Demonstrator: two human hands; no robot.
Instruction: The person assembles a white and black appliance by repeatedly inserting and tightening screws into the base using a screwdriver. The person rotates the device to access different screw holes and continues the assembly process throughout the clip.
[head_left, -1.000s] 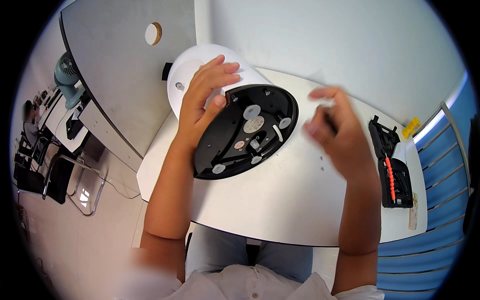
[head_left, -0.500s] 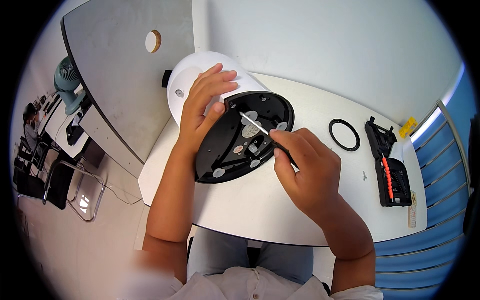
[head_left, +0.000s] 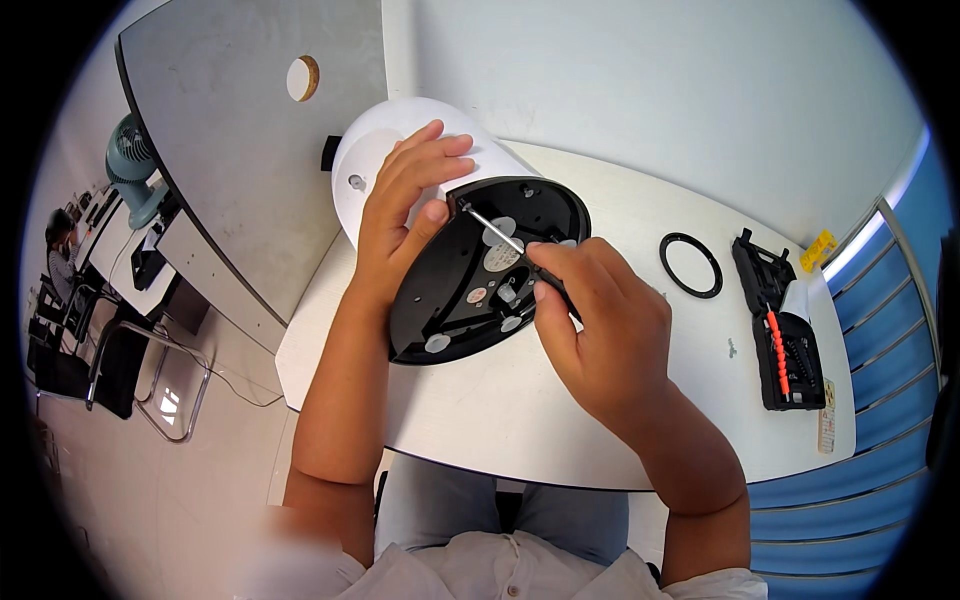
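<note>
A rounded white appliance [head_left: 490,155] lies on its side, with its black underside [head_left: 430,300] facing me. Clear round feet and small screw holes show on that underside. My left hand [head_left: 400,210] rests on the white shell with stretched fingers, the thumb near the edge of the black base. A screwdriver [head_left: 497,231] is gripped in my right hand [head_left: 612,335]. Its metal shaft slants up to the left across the base, and its tip meets a screw hole near the upper left edge, close to my left thumb. Whether a screw sits there is too small to tell.
On the white table [head_left: 640,410], a black ring [head_left: 667,262] lies right of the appliance. Several small screws [head_left: 731,348] sit nearby. Farther right is an open black tool case [head_left: 795,350] holding an orange flexible shaft [head_left: 777,352]. A grey partition [head_left: 230,150] stands left.
The screwdriver and my right hand have shifted up and left, bringing the tip from the middle of the base to the hole by its edge. My left hand stays on the shell.
</note>
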